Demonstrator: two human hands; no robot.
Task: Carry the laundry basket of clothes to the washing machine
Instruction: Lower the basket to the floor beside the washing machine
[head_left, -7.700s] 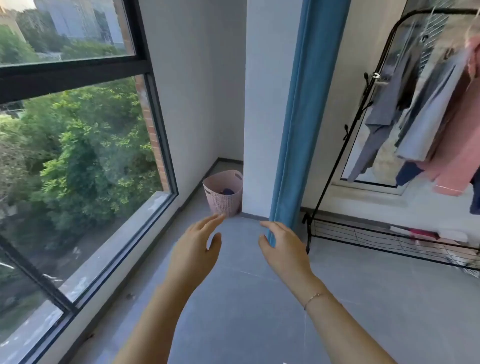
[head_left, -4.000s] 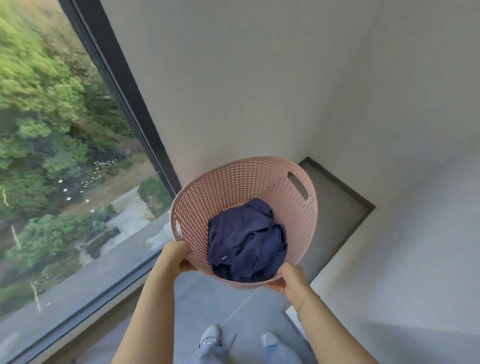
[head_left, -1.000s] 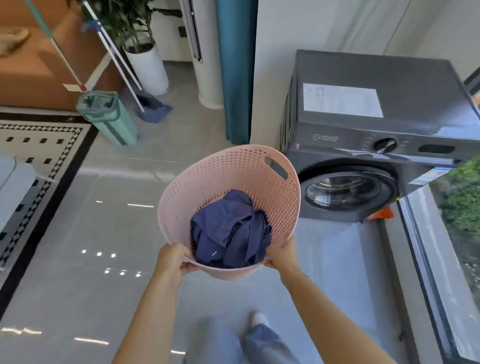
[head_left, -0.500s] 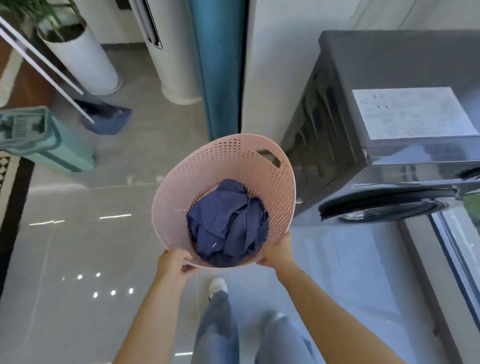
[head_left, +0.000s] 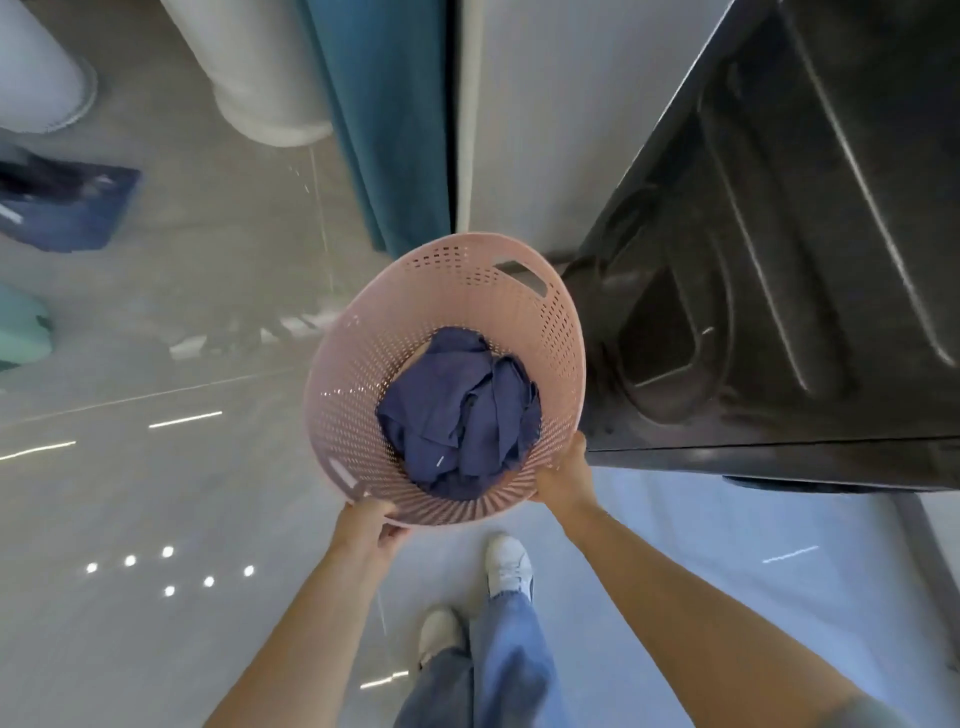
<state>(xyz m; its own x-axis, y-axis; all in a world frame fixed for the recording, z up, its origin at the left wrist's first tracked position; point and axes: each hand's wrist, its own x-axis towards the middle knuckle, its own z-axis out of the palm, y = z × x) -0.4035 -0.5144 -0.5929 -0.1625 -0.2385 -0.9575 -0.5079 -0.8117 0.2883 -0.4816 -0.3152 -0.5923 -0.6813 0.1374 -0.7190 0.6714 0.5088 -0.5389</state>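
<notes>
I hold a pink perforated laundry basket (head_left: 358, 374) above the floor, seen from straight overhead. Dark blue clothes (head_left: 460, 415) lie bunched in its bottom. My left hand (head_left: 366, 525) grips the near rim at the lower left, and my right hand (head_left: 563, 480) grips the rim at the lower right. The dark grey washing machine (head_left: 779, 260) stands directly to the right of the basket, its side panel facing me and almost touching the basket's right wall. Its door is hidden from this angle.
A teal curtain (head_left: 384, 119) and a white wall edge (head_left: 519, 114) stand just beyond the basket. A white cylinder (head_left: 260, 73), a blue mop head (head_left: 62, 208) and a teal bucket (head_left: 21, 332) sit to the left. My feet (head_left: 506, 566) are on glossy grey tiles.
I have stepped closer to the washing machine and the camera has tipped further down. The basket now hangs beside the machine's side panel, still gripped by both hands.
</notes>
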